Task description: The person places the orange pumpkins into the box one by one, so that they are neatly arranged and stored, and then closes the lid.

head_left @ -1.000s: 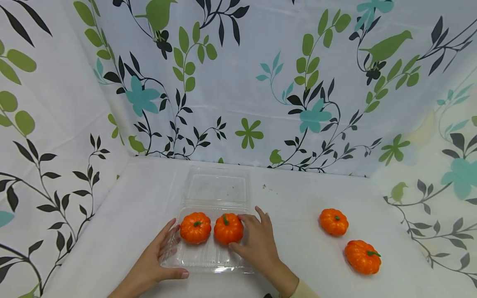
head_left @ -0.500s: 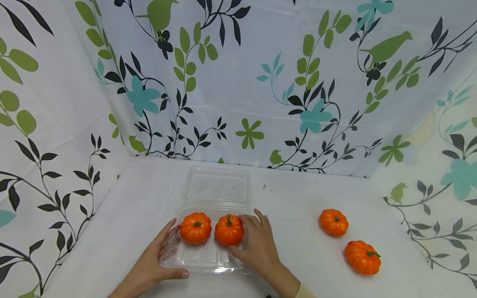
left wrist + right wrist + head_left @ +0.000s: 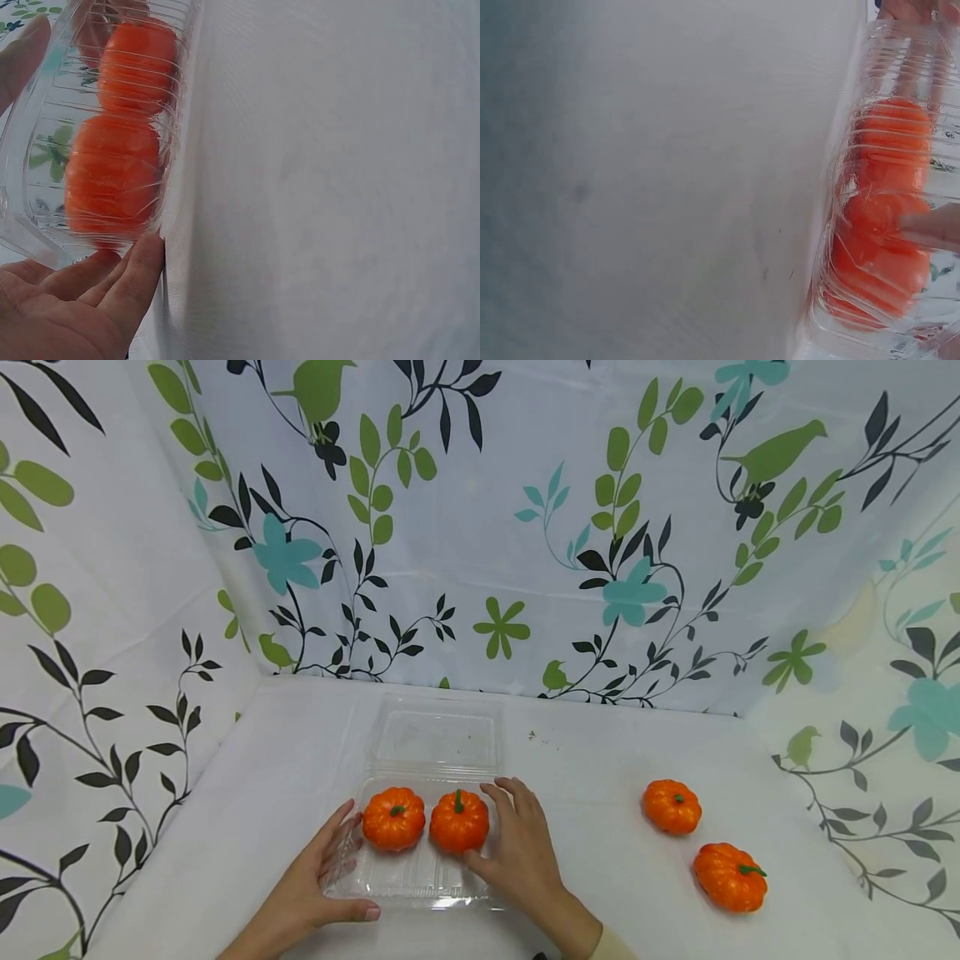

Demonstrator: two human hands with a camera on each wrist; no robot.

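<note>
A clear plastic clamshell container (image 3: 405, 881) lies with its lid (image 3: 437, 735) folded back on the table. Inside it are two small orange pumpkins side by side, the left pumpkin (image 3: 393, 819) and the right pumpkin (image 3: 459, 822). At the container's left end, my left hand (image 3: 303, 881) rests its extended fingers (image 3: 139, 281) against the wall, with the thumb along the front corner. My right hand (image 3: 521, 852) is over the right end; its thumb is at the right pumpkin's near side, and its other fingers stand slightly apart from that pumpkin.
Two more orange pumpkins lie to the right on the white-covered table (image 3: 592, 785): a farther pumpkin (image 3: 672, 807) and a nearer pumpkin (image 3: 730, 877). A leaf-and-bird patterned curtain (image 3: 465, 527) rises behind the table and along both sides.
The right hand turned the right pumpkin slightly, so its stem shifted; now its fingers have lifted off that pumpkin. The left hand and container stayed in place.
</note>
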